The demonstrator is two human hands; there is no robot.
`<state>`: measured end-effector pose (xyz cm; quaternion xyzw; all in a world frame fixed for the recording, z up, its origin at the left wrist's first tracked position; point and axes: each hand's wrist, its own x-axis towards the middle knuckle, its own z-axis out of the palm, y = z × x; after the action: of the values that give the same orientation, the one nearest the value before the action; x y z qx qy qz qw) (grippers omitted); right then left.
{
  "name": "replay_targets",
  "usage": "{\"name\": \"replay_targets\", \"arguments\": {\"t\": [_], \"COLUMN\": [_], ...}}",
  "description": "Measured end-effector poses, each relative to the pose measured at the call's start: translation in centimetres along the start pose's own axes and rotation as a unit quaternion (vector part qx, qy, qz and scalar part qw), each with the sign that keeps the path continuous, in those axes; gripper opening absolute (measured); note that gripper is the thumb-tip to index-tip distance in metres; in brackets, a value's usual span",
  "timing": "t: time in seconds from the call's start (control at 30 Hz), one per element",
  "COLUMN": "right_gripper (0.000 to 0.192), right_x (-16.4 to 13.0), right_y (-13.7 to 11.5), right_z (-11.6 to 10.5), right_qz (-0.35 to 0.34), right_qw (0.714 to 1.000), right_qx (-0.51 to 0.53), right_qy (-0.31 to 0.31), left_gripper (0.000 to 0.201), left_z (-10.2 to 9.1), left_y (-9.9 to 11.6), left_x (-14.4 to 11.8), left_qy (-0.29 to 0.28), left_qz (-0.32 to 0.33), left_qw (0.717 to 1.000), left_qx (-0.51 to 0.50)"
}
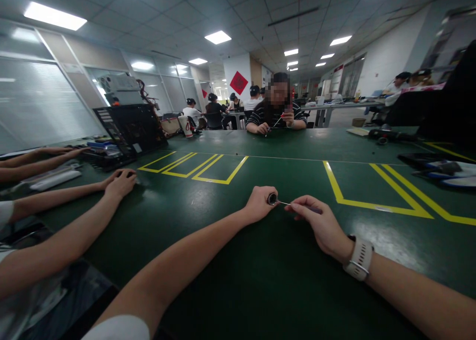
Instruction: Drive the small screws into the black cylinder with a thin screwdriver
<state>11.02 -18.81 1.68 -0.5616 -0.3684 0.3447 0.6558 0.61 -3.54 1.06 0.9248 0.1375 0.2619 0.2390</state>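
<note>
My left hand (260,203) rests on the green table (238,275) and pinches a small dark round part (272,199) between thumb and fingers. My right hand (320,226), with a white watch (359,258) on its wrist, grips a thin screwdriver (302,206). Its metal tip points left and touches the round part. Both hands meet near the table's middle, just in front of the yellow floor-tape rectangles.
A co-worker's arms and hand (121,181) lie on the table at the left. A black computer case (128,131) stands at the back left. Across the table sits a person (277,114) holding a tool. Dark tools (386,134) and trays (446,173) lie at the right.
</note>
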Motion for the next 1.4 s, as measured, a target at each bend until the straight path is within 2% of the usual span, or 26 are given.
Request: {"name": "replay_targets", "arguments": {"t": [0.13,0.33,0.47,0.67,0.8,1.0,1.17,1.4], "right_gripper": [0.014,0.012,0.011,0.012,0.012,0.011,0.011,0.01], "right_x": [0.17,0.45,0.45,0.18,0.22,0.5,0.7,0.64], "right_y": [0.06,-0.08,0.04,0.11,0.04,-0.16,-0.29,-0.28], "right_z": [-0.17,-0.4,-0.43,-0.13,-0.25,-0.76,-0.95,-0.75], "right_qz": [0.015,0.05,0.048,-0.005,0.004,0.051,0.081,0.078], "right_qw": [1.0,0.995,0.995,1.0,1.0,0.997,0.992,0.99], "right_qx": [0.005,0.08,0.09,-0.004,-0.012,0.049,0.089,0.112], "right_qy": [-0.021,-0.023,-0.022,0.0,-0.018,-0.044,-0.041,-0.029], "left_gripper": [0.012,0.017,0.02,0.014,0.011,0.014,0.018,0.018], "left_z": [-0.09,0.0,0.12,-0.03,-0.09,-0.22,-0.34,-0.16], "left_y": [-0.01,-0.15,-0.34,0.02,0.37,0.24,0.24,-0.11], "left_x": [0.01,0.14,0.18,0.04,0.02,0.1,0.19,0.21], "left_qy": [-0.009,-0.015,-0.019,-0.012,-0.016,-0.044,-0.063,-0.062], "left_qz": [0.001,0.007,0.004,-0.009,0.016,0.024,0.025,0.018], "left_qw": [1.0,0.998,0.996,1.0,0.998,0.999,0.997,0.996], "left_qx": [0.008,-0.055,-0.086,0.007,0.061,0.006,-0.045,-0.059]}}
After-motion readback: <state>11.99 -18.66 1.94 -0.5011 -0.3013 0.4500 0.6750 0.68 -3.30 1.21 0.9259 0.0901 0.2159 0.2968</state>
